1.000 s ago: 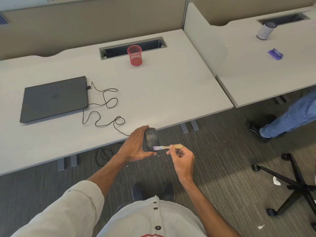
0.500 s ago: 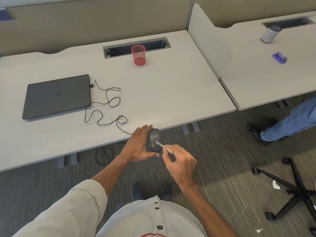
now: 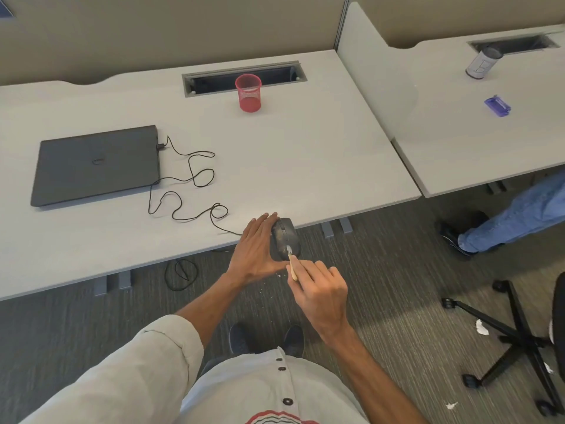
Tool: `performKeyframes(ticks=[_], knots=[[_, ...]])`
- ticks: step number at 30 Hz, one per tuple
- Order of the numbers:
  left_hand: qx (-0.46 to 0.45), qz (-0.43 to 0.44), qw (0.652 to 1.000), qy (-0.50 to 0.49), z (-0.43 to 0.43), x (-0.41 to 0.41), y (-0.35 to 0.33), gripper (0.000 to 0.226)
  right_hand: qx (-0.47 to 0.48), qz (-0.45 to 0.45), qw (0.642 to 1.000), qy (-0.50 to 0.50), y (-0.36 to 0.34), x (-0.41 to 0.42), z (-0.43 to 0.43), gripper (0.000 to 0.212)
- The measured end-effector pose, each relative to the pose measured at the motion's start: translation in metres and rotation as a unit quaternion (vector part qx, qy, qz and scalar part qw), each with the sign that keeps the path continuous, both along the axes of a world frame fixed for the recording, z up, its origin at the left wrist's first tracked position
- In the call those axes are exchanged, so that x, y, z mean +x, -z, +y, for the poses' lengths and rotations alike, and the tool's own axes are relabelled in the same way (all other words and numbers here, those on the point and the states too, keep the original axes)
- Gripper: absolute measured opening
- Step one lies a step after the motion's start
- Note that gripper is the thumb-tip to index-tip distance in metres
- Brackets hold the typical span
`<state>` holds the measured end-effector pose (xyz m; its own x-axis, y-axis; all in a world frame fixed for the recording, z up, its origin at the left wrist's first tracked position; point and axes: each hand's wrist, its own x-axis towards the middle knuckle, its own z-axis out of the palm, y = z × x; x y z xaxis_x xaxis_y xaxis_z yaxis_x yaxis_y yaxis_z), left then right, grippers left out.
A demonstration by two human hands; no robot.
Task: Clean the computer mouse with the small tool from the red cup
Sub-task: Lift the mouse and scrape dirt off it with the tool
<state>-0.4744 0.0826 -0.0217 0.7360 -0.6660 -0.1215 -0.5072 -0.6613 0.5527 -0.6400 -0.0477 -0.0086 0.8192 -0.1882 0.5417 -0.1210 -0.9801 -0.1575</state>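
Note:
My left hand grips a dark grey computer mouse, held off the front edge of the desk with its top side facing me. My right hand pinches a small tool with a pale wooden handle. Its tip touches the rear part of the mouse's top. The mouse's thin black cable runs in loops across the desk to a closed dark laptop. A red mesh cup stands upright at the back of the desk, apart from both hands.
The grey desk has a cable slot behind the cup. A second desk on the right holds a grey cylinder and a small purple object. A person's leg in jeans and a chair base are on the carpet.
My right hand turned the tool from lying sideways to pointing forward onto the mouse's top. The mouse rose slightly and rotated so its top faces me.

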Motion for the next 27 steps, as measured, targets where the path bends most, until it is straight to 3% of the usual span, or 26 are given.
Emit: performKeyframes(ticks=[9,18,27], knots=[[-0.004,0.014,1.0,0.007,0.002,0.005,0.002,0.141,0.038,0.006,0.999,-0.017,0.008,0.006,0.015,0.025],[0.003,0.003,1.0,0.011,0.006,0.005,0.0,0.129,0.023,-0.003,0.999,0.023,-0.005,0.011,0.005,0.026],[-0.001,0.014,1.0,0.013,0.004,0.006,0.0,0.136,0.044,0.027,0.999,-0.019,0.0,0.009,0.02,0.029]])
